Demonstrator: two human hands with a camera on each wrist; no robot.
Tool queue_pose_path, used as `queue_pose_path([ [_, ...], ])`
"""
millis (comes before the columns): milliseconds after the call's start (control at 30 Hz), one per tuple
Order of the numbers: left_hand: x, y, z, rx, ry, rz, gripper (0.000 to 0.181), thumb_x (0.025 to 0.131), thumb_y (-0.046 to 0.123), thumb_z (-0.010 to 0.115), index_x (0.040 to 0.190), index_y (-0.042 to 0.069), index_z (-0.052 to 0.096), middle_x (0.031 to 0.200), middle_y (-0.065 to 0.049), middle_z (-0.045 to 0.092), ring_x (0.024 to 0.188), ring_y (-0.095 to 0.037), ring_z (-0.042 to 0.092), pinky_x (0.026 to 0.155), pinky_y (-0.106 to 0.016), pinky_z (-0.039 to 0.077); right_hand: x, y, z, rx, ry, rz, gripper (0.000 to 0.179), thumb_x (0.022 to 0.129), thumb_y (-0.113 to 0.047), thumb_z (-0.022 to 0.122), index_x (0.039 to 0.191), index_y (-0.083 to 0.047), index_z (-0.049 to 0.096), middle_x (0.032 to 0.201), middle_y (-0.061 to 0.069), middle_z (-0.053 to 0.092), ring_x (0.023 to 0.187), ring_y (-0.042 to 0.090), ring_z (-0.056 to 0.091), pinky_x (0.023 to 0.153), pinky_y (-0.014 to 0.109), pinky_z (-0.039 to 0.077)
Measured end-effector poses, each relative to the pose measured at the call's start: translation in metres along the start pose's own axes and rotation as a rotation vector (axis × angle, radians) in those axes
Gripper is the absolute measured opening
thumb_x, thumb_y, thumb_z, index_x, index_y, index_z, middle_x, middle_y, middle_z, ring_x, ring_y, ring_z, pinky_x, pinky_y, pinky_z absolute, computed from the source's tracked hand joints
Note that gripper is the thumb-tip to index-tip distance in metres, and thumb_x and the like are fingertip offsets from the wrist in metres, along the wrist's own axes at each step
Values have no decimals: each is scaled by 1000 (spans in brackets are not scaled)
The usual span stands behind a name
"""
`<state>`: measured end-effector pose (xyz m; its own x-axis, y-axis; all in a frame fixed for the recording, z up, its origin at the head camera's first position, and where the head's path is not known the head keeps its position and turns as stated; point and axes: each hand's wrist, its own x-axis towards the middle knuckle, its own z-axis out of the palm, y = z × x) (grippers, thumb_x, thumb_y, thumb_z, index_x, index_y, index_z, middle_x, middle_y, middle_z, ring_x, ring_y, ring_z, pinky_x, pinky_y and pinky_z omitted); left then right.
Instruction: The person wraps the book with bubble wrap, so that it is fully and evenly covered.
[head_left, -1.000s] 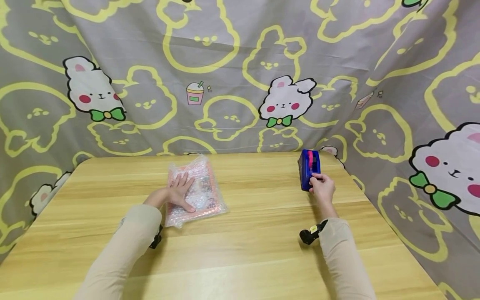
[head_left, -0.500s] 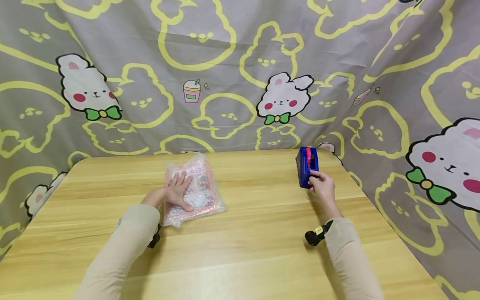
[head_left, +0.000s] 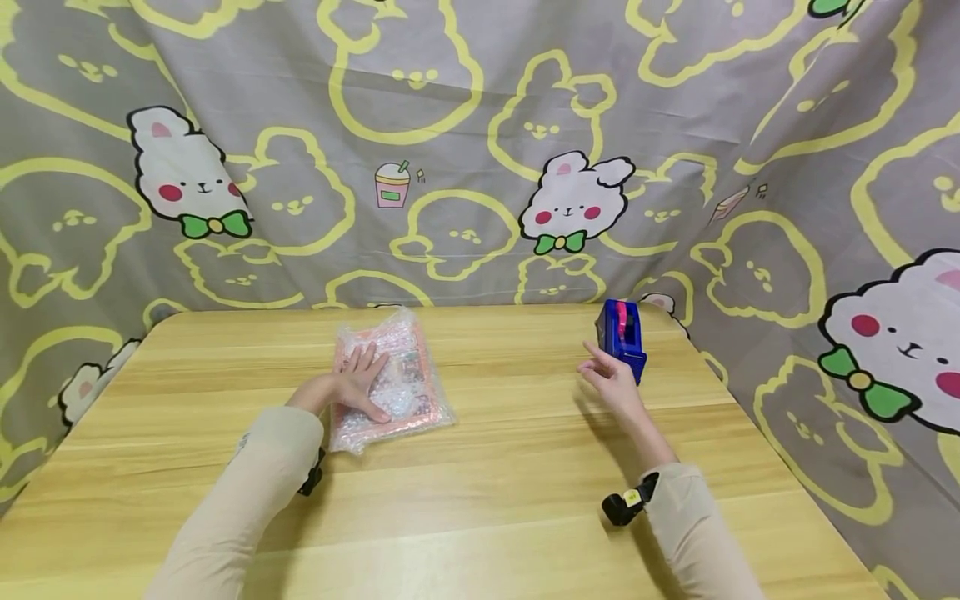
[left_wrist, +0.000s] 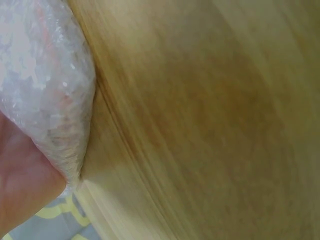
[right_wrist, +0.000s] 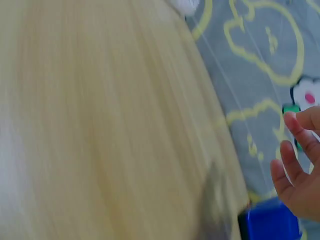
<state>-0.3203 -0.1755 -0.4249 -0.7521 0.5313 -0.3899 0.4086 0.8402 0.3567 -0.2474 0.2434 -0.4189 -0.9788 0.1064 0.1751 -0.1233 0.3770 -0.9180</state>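
On the left part of the table lies a flat orange-edged item in bubble wrap (head_left: pixel 408 383). My left hand (head_left: pixel 358 387) rests on it with fingers spread and pressing down. The left wrist view shows the crinkled bubble wrap (left_wrist: pixel 60 85) beside the edge of my palm. A blue tape dispenser (head_left: pixel 630 342) with a pink core stands at the back right. My right hand (head_left: pixel 613 385) is just left and in front of it, in the air. In the right wrist view its thumb and index fingertips (right_wrist: pixel 291 120) come together; I cannot tell whether a bit of clear tape is between them.
The wood-grain table (head_left: pixel 480 500) ends at a grey patterned curtain (head_left: pixel 450 125) that hangs behind and along the sides. A black wrist camera (head_left: pixel 626 504) sits on the right wrist, low over the tabletop.
My right hand has left the front end of the tape dispenser and moved to the left of it. My left hand stays in place on the bubble wrap.
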Motion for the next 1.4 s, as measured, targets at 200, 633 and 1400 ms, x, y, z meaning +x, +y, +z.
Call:
queue_pose_path([
  [200, 0, -4, 2, -63, -3, 7, 124, 65, 58, 71, 144, 0, -5, 144, -27, -24, 130, -44, -23, 98, -57, -24, -1, -18, 32, 64, -97, -101, 45, 83, 10, 55, 128, 8, 47, 89, 23, 62, 72, 5, 59, 70, 15, 47],
  [633, 0, -9, 4, -44, -3, 9, 123, 66, 60, 69, 144, -1, -4, 144, -27, -24, 130, -45, -24, 99, -57, -23, -2, -42, 88, 89, -319, -300, 51, 83, 15, 51, 133, 10, 37, 106, 32, 59, 71, 14, 59, 66, 17, 48],
  [1400, 1, -2, 1, -36, -18, -14, 121, 68, 54, 71, 145, 3, -6, 145, -25, -24, 131, -43, -24, 102, -58, -18, 4, -45, 158, 253, -278, -91, 38, 79, 15, 57, 116, 13, 48, 87, 15, 50, 66, 7, 57, 72, 25, 53],
])
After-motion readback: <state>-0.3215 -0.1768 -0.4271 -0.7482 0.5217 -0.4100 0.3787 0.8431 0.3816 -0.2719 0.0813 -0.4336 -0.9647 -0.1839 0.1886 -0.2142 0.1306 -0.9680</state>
